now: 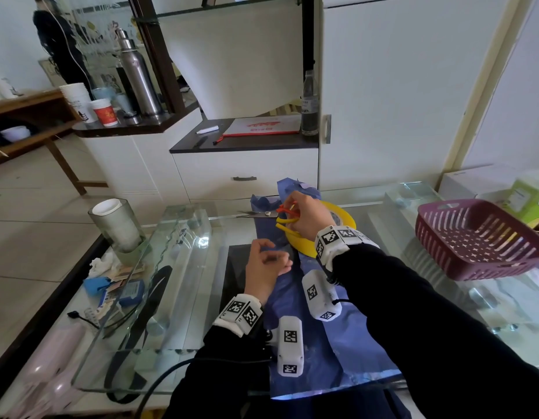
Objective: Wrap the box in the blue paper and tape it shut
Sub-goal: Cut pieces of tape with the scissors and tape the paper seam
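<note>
Below left hand (262, 267), blue paper (346, 343); right hand (307, 220) seemingly grips scissors (282, 209).

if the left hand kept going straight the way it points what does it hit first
Most likely the scissors, whose red and yellow handles the right hand grips just ahead, over the blue paper. Depth is unclear from this single view.

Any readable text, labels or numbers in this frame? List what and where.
No text can be read in this frame.
Red cup: print on its label, too blurred to read.
White cup: dark print, too small to read.
Red-edged pouch: red print, blurred.
Clear bottle: label too small to read.
Green box: label blurred.
Wrist bands: black-and-white square code markers, no words.
</note>
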{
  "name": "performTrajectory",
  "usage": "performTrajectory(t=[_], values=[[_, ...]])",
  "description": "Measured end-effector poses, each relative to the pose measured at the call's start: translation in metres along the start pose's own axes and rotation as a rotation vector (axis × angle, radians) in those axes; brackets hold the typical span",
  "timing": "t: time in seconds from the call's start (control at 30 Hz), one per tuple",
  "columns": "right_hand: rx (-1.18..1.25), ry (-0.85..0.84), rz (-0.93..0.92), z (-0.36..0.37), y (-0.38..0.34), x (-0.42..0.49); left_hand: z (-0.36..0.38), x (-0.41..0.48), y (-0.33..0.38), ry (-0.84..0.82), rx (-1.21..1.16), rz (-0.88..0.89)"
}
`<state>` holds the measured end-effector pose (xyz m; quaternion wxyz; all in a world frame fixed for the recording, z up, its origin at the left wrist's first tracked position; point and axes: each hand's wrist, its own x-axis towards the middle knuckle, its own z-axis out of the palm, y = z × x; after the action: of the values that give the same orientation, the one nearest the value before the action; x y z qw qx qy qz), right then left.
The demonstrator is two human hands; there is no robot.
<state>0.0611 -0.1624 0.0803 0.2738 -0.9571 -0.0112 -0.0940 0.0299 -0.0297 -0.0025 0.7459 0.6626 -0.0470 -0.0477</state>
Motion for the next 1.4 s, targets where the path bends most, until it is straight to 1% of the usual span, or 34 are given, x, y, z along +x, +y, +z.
performTrajectory(t=[0.07, 0.17, 0.23, 0.33, 0.4, 0.6, 0.8, 0.93, 1.03, 1.13, 1.23, 1.4], values=[[0.02, 0.001, 0.004, 0.0, -0.001, 0.001, 0.003, 0.0, -0.001, -0.053, 0.104, 0.013], [0.022, -0.003, 0.005, 0.003, -0.003, 0.004, 0.007, 0.001, -0.001, -0.08, 0.348, 0.101], [0.045, -0.002, 0.01, 0.005, -0.004, 0.006, 0.007, 0.0, -0.001, -0.119, 0.464, 0.142], [0.026, -0.032, 0.004, 0.006, -0.005, 0.007, 0.005, -0.002, 0.003, -0.184, 0.599, 0.153], [0.051, -0.021, 0.012, 0.007, -0.004, 0.007, 0.003, -0.001, 0.004, -0.209, 0.683, 0.176], [0.091, -0.022, -0.011, 0.005, -0.005, 0.008, 0.001, -0.003, 0.011, -0.182, 0.732, 0.155], [0.25, 0.096, 0.014, -0.006, 0.0, 0.006, -0.003, 0.0, 0.01, -0.172, 0.786, 0.101], [0.398, 0.179, 0.054, -0.011, 0.003, 0.008, -0.007, 0.002, 0.01, -0.14, 0.777, 0.045], [0.455, 0.229, 0.09, -0.013, 0.008, 0.009, -0.012, 0.004, 0.008, -0.114, 0.786, 0.007], [0.526, 0.271, 0.14, -0.015, 0.013, 0.009, -0.019, 0.008, 0.005, -0.085, 0.844, -0.008], [0.576, 0.311, 0.19, -0.017, 0.018, 0.008, -0.024, 0.01, 0.009, -0.029, 0.805, -0.024], [0.612, 0.296, 0.265, -0.008, 0.027, 0.002, -0.035, 0.009, 0.019, 0.043, 0.798, 0.009]])
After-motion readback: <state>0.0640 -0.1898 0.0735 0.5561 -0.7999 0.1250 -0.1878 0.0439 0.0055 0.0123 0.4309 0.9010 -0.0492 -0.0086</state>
